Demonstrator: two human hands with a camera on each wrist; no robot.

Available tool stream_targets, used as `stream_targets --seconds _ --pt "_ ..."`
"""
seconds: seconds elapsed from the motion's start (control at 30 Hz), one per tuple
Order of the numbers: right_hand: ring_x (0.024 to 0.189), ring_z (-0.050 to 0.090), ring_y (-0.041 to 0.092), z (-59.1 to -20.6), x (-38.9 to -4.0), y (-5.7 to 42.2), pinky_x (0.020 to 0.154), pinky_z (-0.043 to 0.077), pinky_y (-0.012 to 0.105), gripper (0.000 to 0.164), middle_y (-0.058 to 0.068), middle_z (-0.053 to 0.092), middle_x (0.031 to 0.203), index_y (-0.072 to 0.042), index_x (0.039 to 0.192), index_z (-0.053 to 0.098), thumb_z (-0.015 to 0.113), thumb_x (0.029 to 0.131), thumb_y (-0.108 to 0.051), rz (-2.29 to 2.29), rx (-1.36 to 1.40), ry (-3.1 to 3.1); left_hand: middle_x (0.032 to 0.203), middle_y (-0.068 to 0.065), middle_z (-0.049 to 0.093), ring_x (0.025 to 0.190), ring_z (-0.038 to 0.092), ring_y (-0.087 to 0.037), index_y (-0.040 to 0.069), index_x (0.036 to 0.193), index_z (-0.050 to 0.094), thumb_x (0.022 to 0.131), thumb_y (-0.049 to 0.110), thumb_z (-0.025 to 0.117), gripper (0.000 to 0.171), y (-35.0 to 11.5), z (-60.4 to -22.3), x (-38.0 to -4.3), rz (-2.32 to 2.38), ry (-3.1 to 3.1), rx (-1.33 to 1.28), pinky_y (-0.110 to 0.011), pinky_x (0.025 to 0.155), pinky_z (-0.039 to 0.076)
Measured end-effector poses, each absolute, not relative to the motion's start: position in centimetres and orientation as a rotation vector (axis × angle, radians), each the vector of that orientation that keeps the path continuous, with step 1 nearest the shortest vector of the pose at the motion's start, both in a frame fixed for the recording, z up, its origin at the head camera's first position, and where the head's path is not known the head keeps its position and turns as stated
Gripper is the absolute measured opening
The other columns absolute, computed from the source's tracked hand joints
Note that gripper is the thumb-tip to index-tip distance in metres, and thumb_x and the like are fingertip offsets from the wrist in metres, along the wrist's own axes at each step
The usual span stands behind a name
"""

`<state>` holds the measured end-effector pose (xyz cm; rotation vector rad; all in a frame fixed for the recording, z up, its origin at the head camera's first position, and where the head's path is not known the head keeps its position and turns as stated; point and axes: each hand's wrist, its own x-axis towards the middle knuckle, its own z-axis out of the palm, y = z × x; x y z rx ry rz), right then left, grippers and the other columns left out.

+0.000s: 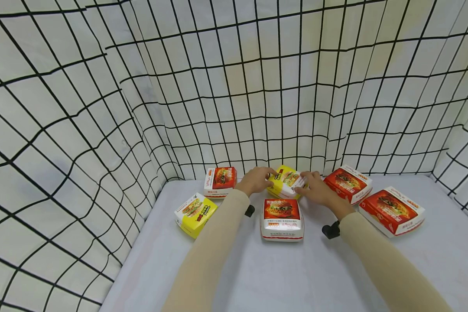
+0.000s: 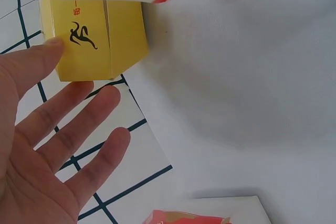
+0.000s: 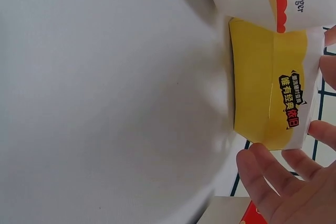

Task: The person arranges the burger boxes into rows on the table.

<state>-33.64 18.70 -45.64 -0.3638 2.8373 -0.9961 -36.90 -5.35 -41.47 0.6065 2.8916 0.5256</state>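
A yellow-and-white burger box [image 1: 287, 178] is at the back middle of the table, turned slightly askew, with a hand at each side. My left hand [image 1: 256, 180] holds its left end; in the left wrist view the thumb [image 2: 39, 64] lies on the yellow box wall and the other fingers spread below. At the opposite end my right hand [image 1: 317, 189] grips the box, fingertips along its edge in the right wrist view. Just in front stands a red-and-white burger box [image 1: 282, 221], which overlaps the yellow one in both wrist views.
To the left lie a red-topped burger box [image 1: 220, 182] and another yellow box [image 1: 196, 213]. Two red burger boxes [image 1: 348, 183] sit at the right, one nearer the front. A white wall with black netting [image 1: 281, 91] rises behind the white table [image 1: 288, 277].
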Motion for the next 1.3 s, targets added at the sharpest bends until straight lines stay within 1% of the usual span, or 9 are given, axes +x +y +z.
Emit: stream_targets --seconds 0.17,0.33,0.5,0.63,0.73,0.87,1.0,1.17,1.3 --pt "0.121 0.049 0.044 -45.4 -33.5 18.5 0.100 0.049 0.058 0.068 0.032 0.031 0.144 -0.002 0.152 0.031 0.059 0.102 -0.038 -0.976 -0.327 2.834 0.133 -0.006 0.066 0.117 0.062 -0.022 0.027 0.141 0.062 0.101 0.026 0.066 0.040 -5.4 -41.6 -36.9 0.533 2.902 0.580 -0.037 0.094 0.055" --pt "0.116 0.051 0.041 -45.4 -33.4 18.3 0.094 0.052 0.051 0.065 0.028 0.035 0.138 -0.004 0.149 0.033 0.060 0.102 -0.038 -0.966 -0.299 2.837 0.131 -0.006 0.067 0.116 0.062 -0.023 0.026 0.138 0.064 0.101 0.025 0.065 0.037 -5.3 -41.6 -37.0 0.543 2.922 0.563 -0.040 0.097 0.055" --pt "0.114 0.051 0.040 -45.5 -33.3 18.3 0.091 0.052 0.048 0.064 0.026 0.036 0.135 -0.006 0.148 0.034 0.061 0.101 -0.039 -0.954 -0.283 2.839 0.132 -0.005 0.068 0.116 0.063 -0.022 0.025 0.137 0.065 0.102 0.024 0.064 0.035 -5.3 -41.7 -37.1 0.524 2.950 0.555 -0.041 0.099 0.055" --pt "0.115 0.051 0.040 -45.4 -33.1 18.2 0.092 0.052 0.049 0.064 0.026 0.038 0.136 -0.005 0.148 0.034 0.061 0.100 -0.038 -0.965 -0.278 2.842 0.142 -0.005 0.063 0.125 0.061 -0.024 0.023 0.137 0.065 0.101 0.027 0.065 0.036 -5.2 -41.7 -37.2 0.511 2.968 0.535 -0.043 0.103 0.053" --pt "0.116 0.051 0.040 -45.3 -32.9 18.2 0.095 0.052 0.053 0.065 0.027 0.040 0.135 -0.001 0.149 0.034 0.062 0.100 -0.036 -0.973 -0.280 2.853 0.146 -0.006 0.060 0.129 0.059 -0.026 0.022 0.140 0.063 0.099 0.035 0.068 0.043 -5.0 -41.6 -37.2 0.497 2.973 0.522 -0.046 0.105 0.052" --pt "0.120 0.048 0.040 -45.3 -33.0 18.4 0.101 0.049 0.057 0.066 0.028 0.040 0.137 0.001 0.150 0.033 0.061 0.101 -0.034 -1.000 -0.282 2.878 0.141 -0.007 0.060 0.122 0.058 -0.024 0.022 0.144 0.058 0.093 0.050 0.071 0.060 -4.9 -41.9 -37.2 0.463 2.980 0.521 -0.045 0.103 0.052" --pt "0.129 0.046 0.043 -45.3 -33.2 18.7 0.108 0.044 0.062 0.063 0.029 0.039 0.144 0.001 0.152 0.034 0.057 0.103 -0.033 -1.038 -0.313 2.896 0.141 -0.007 0.058 0.121 0.057 -0.025 0.022 0.146 0.055 0.086 0.064 0.070 0.075 -4.7 -42.1 -37.2 0.441 2.979 0.513 -0.045 0.103 0.052" --pt "0.141 0.040 0.048 -45.2 -33.5 18.9 0.114 0.036 0.067 0.062 0.029 0.036 0.155 -0.001 0.157 0.032 0.052 0.106 -0.031 -1.012 -0.343 2.877 0.146 -0.008 0.056 0.127 0.056 -0.026 0.021 0.149 0.052 0.081 0.071 0.071 0.087 -4.5 -42.3 -37.1 0.398 2.973 0.509 -0.051 0.106 0.050" --pt "0.135 0.048 0.045 -45.4 -33.7 19.0 0.110 0.042 0.064 0.061 0.028 0.040 0.154 -0.003 0.158 0.031 0.050 0.107 -0.030 -1.009 -0.368 2.837 0.146 -0.008 0.056 0.125 0.057 -0.026 0.020 0.151 0.050 0.080 0.073 0.072 0.091 -4.3 -42.2 -37.2 0.347 2.969 0.522 -0.052 0.105 0.051"
